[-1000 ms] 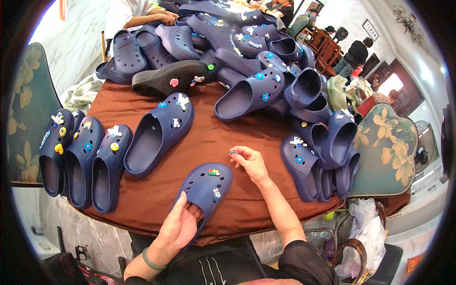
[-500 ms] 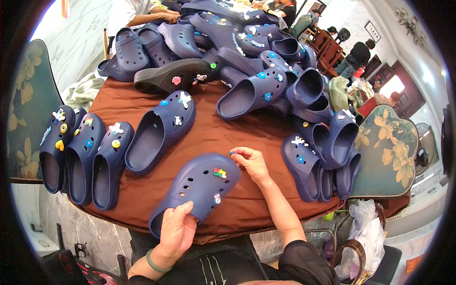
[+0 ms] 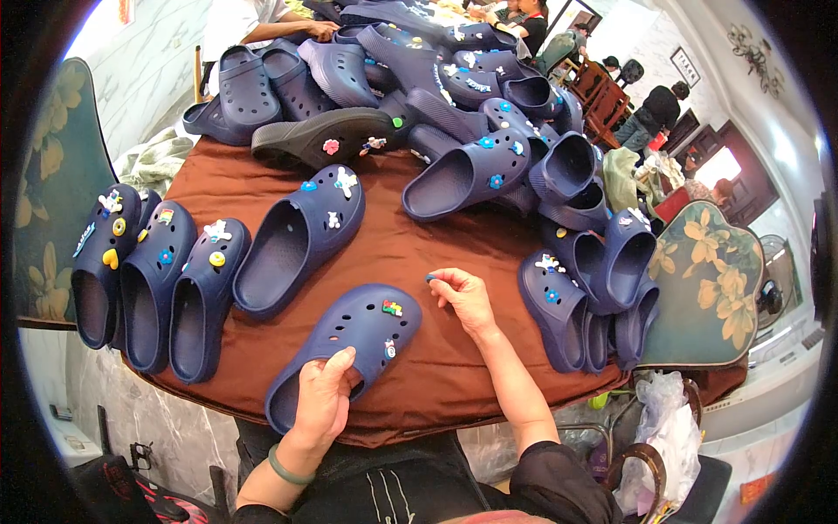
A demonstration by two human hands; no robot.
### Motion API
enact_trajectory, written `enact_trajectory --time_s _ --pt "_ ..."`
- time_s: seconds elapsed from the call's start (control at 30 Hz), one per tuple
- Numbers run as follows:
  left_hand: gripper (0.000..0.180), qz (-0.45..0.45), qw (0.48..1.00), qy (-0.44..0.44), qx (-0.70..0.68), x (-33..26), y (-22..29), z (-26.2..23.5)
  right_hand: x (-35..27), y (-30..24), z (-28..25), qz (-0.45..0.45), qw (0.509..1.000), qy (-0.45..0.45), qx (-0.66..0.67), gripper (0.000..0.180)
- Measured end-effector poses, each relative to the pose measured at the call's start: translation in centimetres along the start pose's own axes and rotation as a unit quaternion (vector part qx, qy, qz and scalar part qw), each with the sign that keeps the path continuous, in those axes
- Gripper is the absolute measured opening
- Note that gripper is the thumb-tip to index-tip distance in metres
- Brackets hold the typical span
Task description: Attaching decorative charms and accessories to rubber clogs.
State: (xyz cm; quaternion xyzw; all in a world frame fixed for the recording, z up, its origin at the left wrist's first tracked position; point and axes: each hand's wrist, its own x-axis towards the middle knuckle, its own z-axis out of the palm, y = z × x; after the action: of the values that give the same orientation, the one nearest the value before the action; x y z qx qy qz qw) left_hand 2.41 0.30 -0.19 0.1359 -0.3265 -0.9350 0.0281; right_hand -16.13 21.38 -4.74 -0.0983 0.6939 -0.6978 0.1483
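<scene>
1. The left hand (image 3: 325, 397) grips the heel end of a navy clog (image 3: 349, 345) lying toe-away on the brown worktop (image 3: 410, 262), fingers curled over its rim.
2. This clog carries two small charms (image 3: 392, 308) near its toe; most of its holes are bare, so by my judgement it is only partly dressed.
3. The right hand (image 3: 463, 297) hovers just right of the clog's toe, fingertips pinched on a tiny blue piece (image 3: 429, 279), probably another charm, not yet seated.
4. To the left, a row of clogs (image 3: 148, 271) stands side by side, each with several charms; these look finished.
5. A further decorated clog (image 3: 301, 236) lies beside that row.
6. Beyond, a heaped pile of clogs (image 3: 454, 96) covers the far worktop, some with charms, some plain, so much seems left.
</scene>
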Motion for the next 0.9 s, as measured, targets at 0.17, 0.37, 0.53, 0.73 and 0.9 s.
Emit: enact_trajectory --time_s 0.17,0.37,0.53,0.73,0.9 --pt "0.029 -0.010 1.000 0.016 0.012 -0.2 -0.1 0.0 -0.3 -0.5 0.3 0.006 1.000 0.008 -0.009 0.015" --pt "0.031 0.015 0.999 0.001 0.050 -1.9 -1.4 0.3 -0.8 0.0 -0.1 0.006 1.000 0.004 -0.019 0.015" --pt "0.040 0.043 0.997 0.013 0.066 -1.3 -2.2 0.3 -0.4 -0.2 -0.3 -0.040 0.993 0.070 -0.082 0.014" --pt "0.037 -0.008 0.997 -0.025 0.078 -0.9 -1.0 1.0 -2.6 -8.1 3.3 -0.189 0.964 -0.026 -0.184 0.016" --pt "0.029 0.059 0.995 -0.061 0.045 -0.8 -1.8 0.4 -2.0 -7.9 7.4 -0.328 0.855 -0.188 -0.357 0.020"
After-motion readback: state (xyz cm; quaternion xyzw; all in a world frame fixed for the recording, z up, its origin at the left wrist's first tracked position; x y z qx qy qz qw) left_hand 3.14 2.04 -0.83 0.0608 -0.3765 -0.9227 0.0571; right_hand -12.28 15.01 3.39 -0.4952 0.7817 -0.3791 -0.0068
